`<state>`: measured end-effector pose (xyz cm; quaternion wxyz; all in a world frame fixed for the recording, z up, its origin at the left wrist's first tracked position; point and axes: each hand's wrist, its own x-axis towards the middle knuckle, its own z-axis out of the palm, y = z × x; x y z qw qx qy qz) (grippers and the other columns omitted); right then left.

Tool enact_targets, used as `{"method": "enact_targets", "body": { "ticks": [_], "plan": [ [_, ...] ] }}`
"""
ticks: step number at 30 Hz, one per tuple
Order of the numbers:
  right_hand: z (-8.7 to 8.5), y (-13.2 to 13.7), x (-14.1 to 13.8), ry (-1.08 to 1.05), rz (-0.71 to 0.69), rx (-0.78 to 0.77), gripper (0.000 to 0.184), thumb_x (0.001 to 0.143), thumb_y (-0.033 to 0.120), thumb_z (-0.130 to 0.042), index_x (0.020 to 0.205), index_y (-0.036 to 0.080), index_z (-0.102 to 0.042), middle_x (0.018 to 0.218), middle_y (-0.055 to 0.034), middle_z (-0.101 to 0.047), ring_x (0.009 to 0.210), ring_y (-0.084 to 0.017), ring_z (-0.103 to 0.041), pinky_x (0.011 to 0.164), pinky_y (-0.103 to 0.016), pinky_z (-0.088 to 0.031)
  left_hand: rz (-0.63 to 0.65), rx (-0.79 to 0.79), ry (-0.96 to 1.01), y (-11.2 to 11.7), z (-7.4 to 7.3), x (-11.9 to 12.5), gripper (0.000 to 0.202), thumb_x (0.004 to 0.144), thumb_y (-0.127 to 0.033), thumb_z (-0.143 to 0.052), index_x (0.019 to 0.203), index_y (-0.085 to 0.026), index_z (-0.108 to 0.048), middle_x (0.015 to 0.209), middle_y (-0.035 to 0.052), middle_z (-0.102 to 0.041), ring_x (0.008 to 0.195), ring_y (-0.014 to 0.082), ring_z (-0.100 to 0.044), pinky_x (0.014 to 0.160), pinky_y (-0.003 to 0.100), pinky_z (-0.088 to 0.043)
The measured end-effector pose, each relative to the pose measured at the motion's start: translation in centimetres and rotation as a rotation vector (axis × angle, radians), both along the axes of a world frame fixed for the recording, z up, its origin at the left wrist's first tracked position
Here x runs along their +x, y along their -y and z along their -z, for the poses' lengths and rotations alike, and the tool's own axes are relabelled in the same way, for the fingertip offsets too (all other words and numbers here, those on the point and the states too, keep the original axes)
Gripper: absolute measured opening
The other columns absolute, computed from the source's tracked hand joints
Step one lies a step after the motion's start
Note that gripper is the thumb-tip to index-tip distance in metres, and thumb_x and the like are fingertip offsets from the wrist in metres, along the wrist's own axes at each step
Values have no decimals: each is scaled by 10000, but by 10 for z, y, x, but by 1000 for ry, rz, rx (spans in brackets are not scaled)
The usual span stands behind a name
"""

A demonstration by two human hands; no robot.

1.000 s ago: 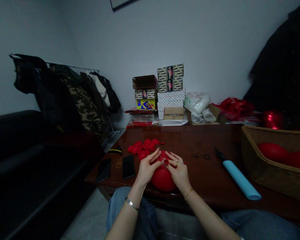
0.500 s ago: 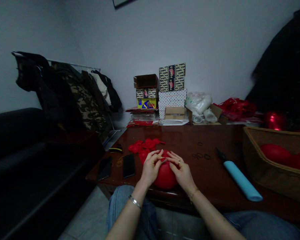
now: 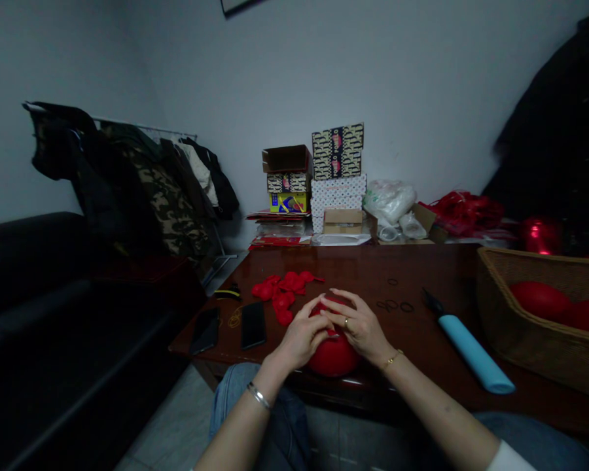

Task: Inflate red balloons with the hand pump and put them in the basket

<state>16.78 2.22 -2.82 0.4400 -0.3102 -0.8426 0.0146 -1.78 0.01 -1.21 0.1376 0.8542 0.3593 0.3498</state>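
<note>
An inflated red balloon rests at the table's near edge, below both hands. My left hand grips it near the top from the left, fingers bent inward. From the right, my right hand closes over the same spot, its fingertips meeting those of the left. The balloon's neck is mostly hidden by the fingers. Beyond my left hand lies a pile of flat red balloons. Black rubber bands lie on the table to the right of my right hand.
A blue hand pump lies on the right, beside a wicker basket holding red balloons. Two phones, one a black phone, and yellow rubber bands lie left. Stacked boxes stand behind the wooden table.
Both hands and the balloon have shifted slightly right and nearer. My fingers have drawn closer together over the balloon's top, the right-hand fingers now overlapping the left.
</note>
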Motion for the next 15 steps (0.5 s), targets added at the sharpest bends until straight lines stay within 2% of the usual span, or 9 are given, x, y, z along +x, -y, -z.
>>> {"method": "enact_targets", "body": {
  "ticks": [3, 7, 13, 15],
  "plan": [
    [-1, 0, 8, -23, -31, -37, 266, 851, 236, -486, 1021, 361, -648, 1182, 23, -607, 1256, -204, -390, 976, -486, -386, -38, -40, 11, 0, 1, -4, 122, 830, -226, -537, 876, -217, -650, 1376, 86, -415, 1257, 233, -399, 1021, 382, -353],
    [-5, 5, 17, -21, -61, -94, 242, 853, 219, -470, 929, 317, -678, 1141, 2, -633, 1255, -207, -385, 975, -487, -386, -18, -62, 8, -1, -1, -6, 149, 849, -220, -503, 901, -222, -642, 1353, 89, -446, 1259, 231, -396, 1018, 390, -348],
    [-30, 24, 14, 71, -74, -180, 167, 825, 257, -496, 831, 259, -663, 1170, -34, -584, 1246, -236, -365, 1008, -475, -341, 1, -60, 14, -4, -4, -4, 204, 851, -173, -472, 950, -225, -643, 1320, 95, -486, 1252, 213, -405, 1017, 388, -339],
    [-33, 27, 14, 68, -101, -197, 149, 813, 278, -513, 761, 249, -649, 1168, -34, -568, 1237, -233, -366, 1010, -452, -340, 3, -84, 65, -5, -5, -3, 194, 844, -177, -483, 934, -222, -650, 1299, 94, -510, 1235, 211, -426, 1022, 382, -332]
  ]
}}
